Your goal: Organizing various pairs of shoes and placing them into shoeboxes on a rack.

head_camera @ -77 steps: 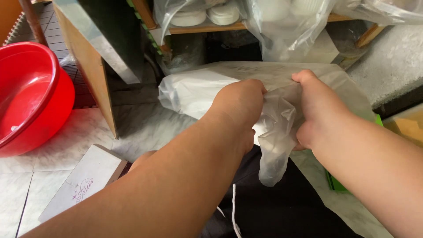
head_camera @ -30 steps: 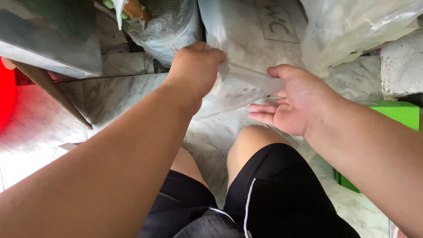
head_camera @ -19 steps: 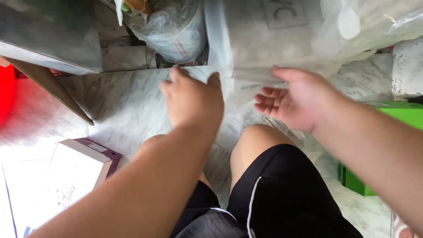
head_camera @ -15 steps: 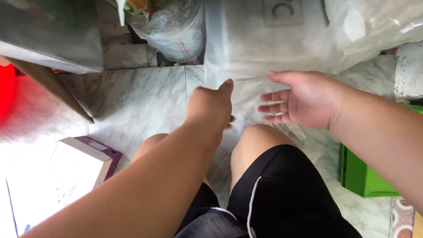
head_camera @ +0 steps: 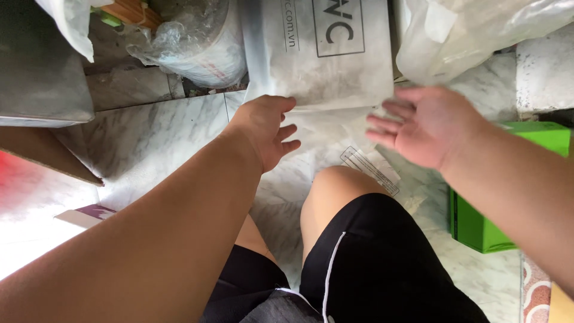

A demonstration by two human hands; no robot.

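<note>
A flat frosted plastic bag with grey print lies on the marble floor in front of my knees. My left hand hovers at its near left corner, fingers spread, holding nothing. My right hand is held palm up just right of the bag's near edge, fingers apart and empty. A thinner clear plastic sheet with a printed label lies on the floor between my hands, just past my knee.
A green box stands on the floor at the right. A roll wrapped in clear plastic and a bulky white plastic bag sit at the back. A wooden cabinet is at the left, a small box beside it.
Both hands have let go of the crumpled plastic bag they held earlier. The flat bag now lies on the floor, and my left hand has shifted back up to its near corner.
</note>
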